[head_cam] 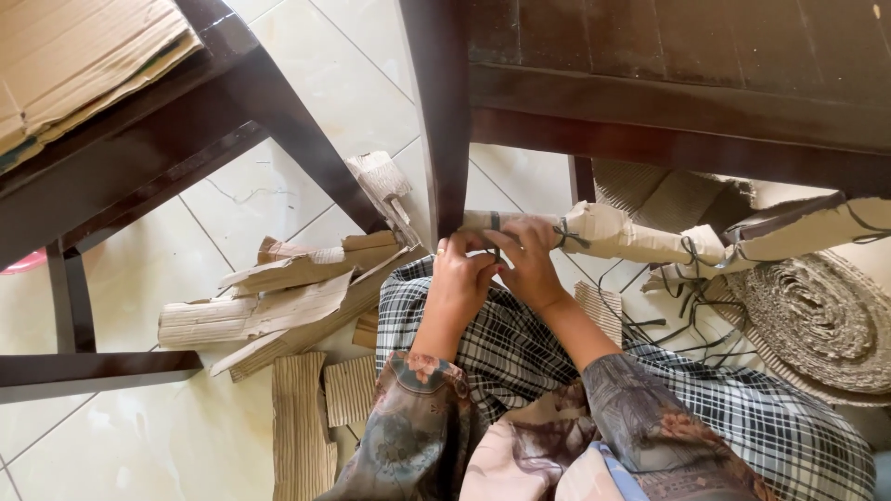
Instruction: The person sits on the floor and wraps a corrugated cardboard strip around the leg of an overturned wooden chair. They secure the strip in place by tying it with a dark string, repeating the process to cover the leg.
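Cardboard roll [603, 232] lay with its long axis from 9 to 3 o'clock; left hand [459, 278] and right hand [531, 264] each held a narrow grip on its dark tie [495, 223].

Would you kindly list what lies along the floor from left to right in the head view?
Pink object → torn cardboard pile → left hand → right hand → tied cardboard roll → coiled corrugated roll.
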